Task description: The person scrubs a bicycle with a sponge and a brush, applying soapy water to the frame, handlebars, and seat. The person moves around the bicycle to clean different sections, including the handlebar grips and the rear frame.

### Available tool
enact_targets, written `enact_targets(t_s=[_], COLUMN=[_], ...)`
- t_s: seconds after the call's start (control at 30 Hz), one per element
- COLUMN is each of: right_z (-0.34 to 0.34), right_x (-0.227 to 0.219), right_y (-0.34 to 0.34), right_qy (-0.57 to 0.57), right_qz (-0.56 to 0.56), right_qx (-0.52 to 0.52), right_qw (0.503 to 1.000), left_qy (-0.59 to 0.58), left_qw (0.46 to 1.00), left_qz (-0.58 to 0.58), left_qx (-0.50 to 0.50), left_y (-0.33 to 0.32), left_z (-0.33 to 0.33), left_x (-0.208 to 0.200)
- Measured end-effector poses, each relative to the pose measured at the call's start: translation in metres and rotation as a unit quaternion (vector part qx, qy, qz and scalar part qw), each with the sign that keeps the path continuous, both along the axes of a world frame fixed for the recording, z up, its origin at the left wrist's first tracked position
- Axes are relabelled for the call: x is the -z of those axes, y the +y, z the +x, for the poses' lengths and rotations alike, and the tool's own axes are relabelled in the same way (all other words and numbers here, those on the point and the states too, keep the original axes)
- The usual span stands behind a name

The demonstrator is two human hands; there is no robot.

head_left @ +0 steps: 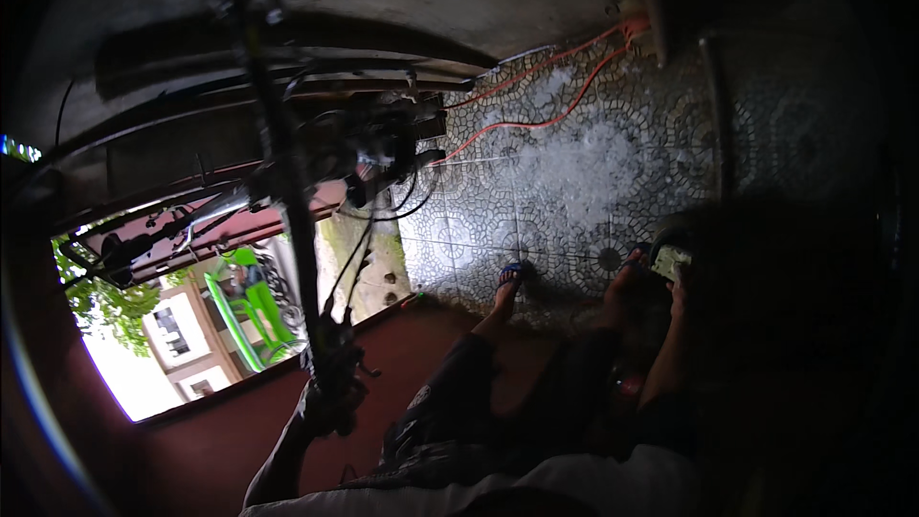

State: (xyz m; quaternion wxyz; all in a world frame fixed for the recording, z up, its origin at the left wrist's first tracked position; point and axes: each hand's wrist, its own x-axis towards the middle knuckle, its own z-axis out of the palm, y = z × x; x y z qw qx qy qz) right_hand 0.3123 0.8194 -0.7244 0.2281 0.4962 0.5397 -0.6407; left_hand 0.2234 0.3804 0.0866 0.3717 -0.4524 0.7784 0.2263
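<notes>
On the left, my left hand (330, 406) is closed round the near end of a dark handlebar (299, 239), beside its brake lever and cables. The bar runs from there up to the far left, and its middle is dim and blurred. Over on the right, my right hand (678, 285) has its fingers on a pale yellow-green, flat-looking thing (672, 261), whose kind I cannot make out. A dark rounded shape lies just beyond it. Deep shadow hides most of what is around that hand.
Patterned tiles (574, 172) cover the floor, with whitish patches. An orange cable (546, 123) crosses them towards the wall. Other dark handlebar-like parts (124, 254) stand at the left, before a bright doorway. Outside it is a bright green vehicle (258, 311). My sandalled feet are on the tiles.
</notes>
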Motion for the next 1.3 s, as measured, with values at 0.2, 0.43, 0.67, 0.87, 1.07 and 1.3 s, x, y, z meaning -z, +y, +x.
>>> enact_targets(t_s=[0.2,0.43,0.67,0.87,1.07,1.3], right_z=[-0.025,-0.055,-0.057,-0.126,-0.248,-0.268], right_x=[-0.165,-0.333,-0.442,-0.591,-0.778,-0.846], right_y=[-0.011,-0.101,-0.274,-0.414,-0.462,-0.676], right_qy=[0.442,0.307,0.328,0.386,0.526,0.754], right_qz=[-0.073,-0.343,-0.531,0.021,0.557,0.418], right_qx=[0.114,0.243,0.252,-0.045,-0.066,-0.260], right_qw=[0.887,0.854,0.740,0.921,0.639,0.436], left_qy=[0.064,0.241,0.231,0.686,0.495,0.526], left_qw=[0.955,0.853,0.765,0.645,0.684,0.704], left_qz=[0.165,0.446,0.525,-0.076,-0.421,-0.248], left_qx=[0.239,0.119,0.292,0.328,0.332,0.408], left_y=[-0.037,-0.034,-0.106,-0.366,-0.570,-0.546], left_z=[0.020,0.006,-0.033,-0.082,-0.080,-0.113], left_x=[0.011,0.005,-0.029,-0.025,-0.077,-0.047])
